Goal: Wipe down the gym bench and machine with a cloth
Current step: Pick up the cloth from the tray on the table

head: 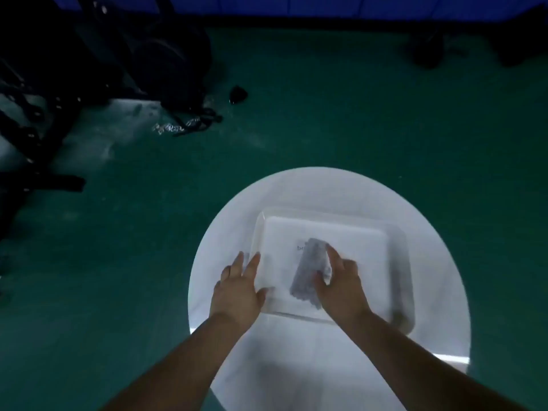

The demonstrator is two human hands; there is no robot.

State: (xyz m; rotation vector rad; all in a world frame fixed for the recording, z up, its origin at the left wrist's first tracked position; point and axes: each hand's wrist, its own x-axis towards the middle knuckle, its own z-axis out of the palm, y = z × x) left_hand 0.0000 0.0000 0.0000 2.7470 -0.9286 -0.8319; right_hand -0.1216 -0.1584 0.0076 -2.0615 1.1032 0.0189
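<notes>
You were only starting: your right hand (338, 280) pinched the grey cloth (310, 271) inside the clear tray (397, 262) on the round surface (444, 262); your left hand (240, 289), fingers straight, steadied its left rim. The machine (89, 69), far left, looked untouched.

A grey cloth (308, 269), kind of textured and crumpled lengthwise, is seen lying inside a clear plastic tray (398, 256) that's set on a round white table (231, 212). Its near end is pinched by the right hand (341, 280). The gym machine (89, 63) is parked well apart at the far left, dark and hard to make out, standing on the green floor.
</notes>
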